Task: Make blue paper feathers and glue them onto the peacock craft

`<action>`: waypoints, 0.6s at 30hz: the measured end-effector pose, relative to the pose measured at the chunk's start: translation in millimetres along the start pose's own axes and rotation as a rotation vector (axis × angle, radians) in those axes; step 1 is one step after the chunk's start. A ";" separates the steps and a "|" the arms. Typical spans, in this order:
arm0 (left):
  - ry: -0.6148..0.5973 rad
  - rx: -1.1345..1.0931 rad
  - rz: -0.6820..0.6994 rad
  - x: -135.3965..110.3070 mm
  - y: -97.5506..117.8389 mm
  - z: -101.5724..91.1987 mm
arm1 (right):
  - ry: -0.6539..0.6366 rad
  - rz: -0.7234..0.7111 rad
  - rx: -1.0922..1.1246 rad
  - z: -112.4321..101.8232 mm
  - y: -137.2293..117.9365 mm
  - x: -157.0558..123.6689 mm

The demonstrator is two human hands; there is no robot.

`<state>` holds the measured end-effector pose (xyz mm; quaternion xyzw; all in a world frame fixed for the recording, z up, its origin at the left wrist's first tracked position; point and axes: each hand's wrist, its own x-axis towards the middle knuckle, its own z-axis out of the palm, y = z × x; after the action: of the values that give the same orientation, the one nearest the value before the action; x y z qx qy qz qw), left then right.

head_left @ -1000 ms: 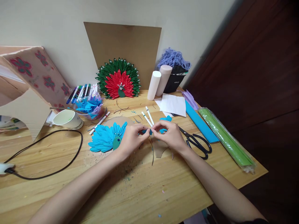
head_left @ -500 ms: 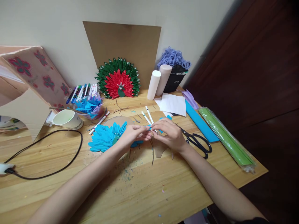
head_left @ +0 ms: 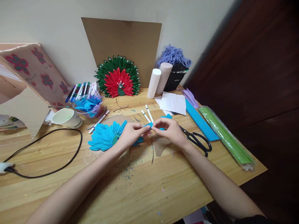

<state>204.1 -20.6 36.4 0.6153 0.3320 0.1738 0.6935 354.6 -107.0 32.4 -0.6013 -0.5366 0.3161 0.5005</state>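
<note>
Both hands (head_left: 130,134) (head_left: 171,132) pinch blue paper (head_left: 149,125) (scissors (head_left: 187,133) beside the right), the left partly hiding a petalled fan (head_left: 104,137).

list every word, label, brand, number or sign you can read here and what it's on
"40PCS" – light print on the black box below the yarn
Too small to read: markings on the bundled markers, and any print on the paper cup
I can make out no other text.
</note>
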 end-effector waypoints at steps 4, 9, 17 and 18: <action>0.018 0.181 0.083 -2.0 -0.7 -1.8 | 0.012 0.052 0.036 -0.1 -0.2 0.8; 0.042 0.361 0.172 -3.6 -3.8 -3.0 | 0.030 0.074 0.028 0.7 -1.9 0.6; 0.069 0.446 0.205 -3.2 -4.0 -3.5 | 0.050 0.147 0.128 1.0 0.2 1.4; 0.071 0.444 0.201 -3.3 -3.5 -3.3 | 0.046 0.154 0.133 0.8 0.2 1.3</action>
<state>198.9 -20.9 33.8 0.7761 0.3236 0.1861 0.5083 354.2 -105.5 32.3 -0.6134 -0.4548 0.3747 0.5259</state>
